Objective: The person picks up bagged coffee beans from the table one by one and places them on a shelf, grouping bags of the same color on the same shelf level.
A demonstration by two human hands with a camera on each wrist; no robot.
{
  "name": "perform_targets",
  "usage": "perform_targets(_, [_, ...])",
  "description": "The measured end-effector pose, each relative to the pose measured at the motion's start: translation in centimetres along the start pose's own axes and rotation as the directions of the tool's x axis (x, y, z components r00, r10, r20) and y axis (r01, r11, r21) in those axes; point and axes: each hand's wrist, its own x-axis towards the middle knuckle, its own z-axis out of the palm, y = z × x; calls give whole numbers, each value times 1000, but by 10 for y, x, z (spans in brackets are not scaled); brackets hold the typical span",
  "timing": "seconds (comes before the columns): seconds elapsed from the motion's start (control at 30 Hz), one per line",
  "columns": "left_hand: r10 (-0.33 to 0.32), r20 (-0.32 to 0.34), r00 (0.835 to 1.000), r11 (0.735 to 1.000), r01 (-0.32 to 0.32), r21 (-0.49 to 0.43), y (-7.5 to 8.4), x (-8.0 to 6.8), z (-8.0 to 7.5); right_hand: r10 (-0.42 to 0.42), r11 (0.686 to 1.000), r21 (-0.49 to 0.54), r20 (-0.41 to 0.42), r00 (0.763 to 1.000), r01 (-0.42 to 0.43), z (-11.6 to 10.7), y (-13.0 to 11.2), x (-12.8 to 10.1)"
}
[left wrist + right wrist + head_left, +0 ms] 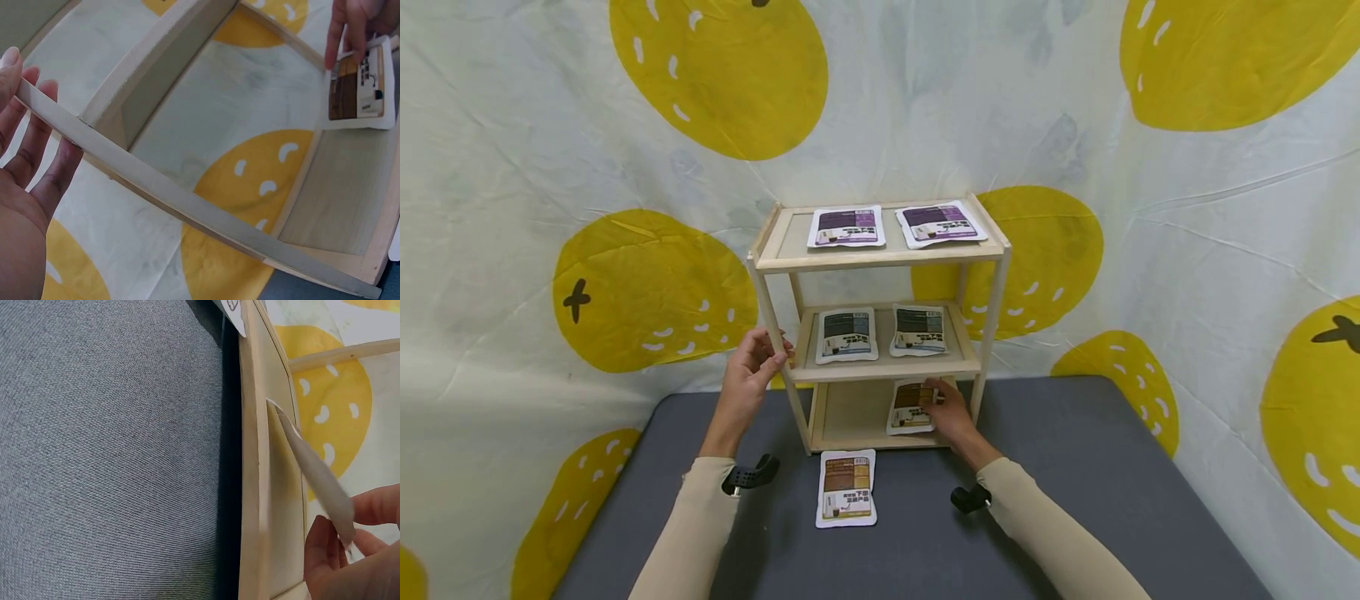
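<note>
Brown-labelled white pouch (911,407) held tilted on the bottom shelf of the three-tier pale wooden rack (880,258).

Right hand (950,414) inside the rack's lowest tier, fingers (342,31) pinching the pouch's right edge, its lower edge down on the shelf board, the rest lifted. Left hand (748,375) at the rack's front left post (773,337), fingers (37,156) straight and slightly spread behind the post, thumb in front. Second brown-labelled white pouch (846,488) flat on the grey table (1075,483), just in front of the rack. Two dark-labelled pouches (880,332) side by side on the rack's middle shelf; two purple-labelled pouches (891,225) side by side on its top shelf. Behind the rack, white cloth with big yellow fruit shapes (647,283).
</note>
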Motion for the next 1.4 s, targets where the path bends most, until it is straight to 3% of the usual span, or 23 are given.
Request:
perform_targets(0.37, [1,-2,1000,1000,-1,-6,-1,-1,1,38,993,-108,-4,999,-39,-2,-10,-9])
perform_targets(0.67, [13,-3,1000,999,-14,-37,-2,0,0,-94,974,-207,22,995,97,0,-23,-15])
perform_targets(0.83, [-5,-11,1000,999,5,-42,-1,2,1,-97,989,-109,53,994,102,3,-26,-20])
perform_targets(1.0, [-3,-7,1000,1000,3,-26,-1,2,1,-127,982,-133,72,989,136,6,-28,-29])
perform_targets(1.4, [-3,-8,1000,1000,3,-16,-1,0,2,-138,990,63,235,962,127,18,-22,-48])
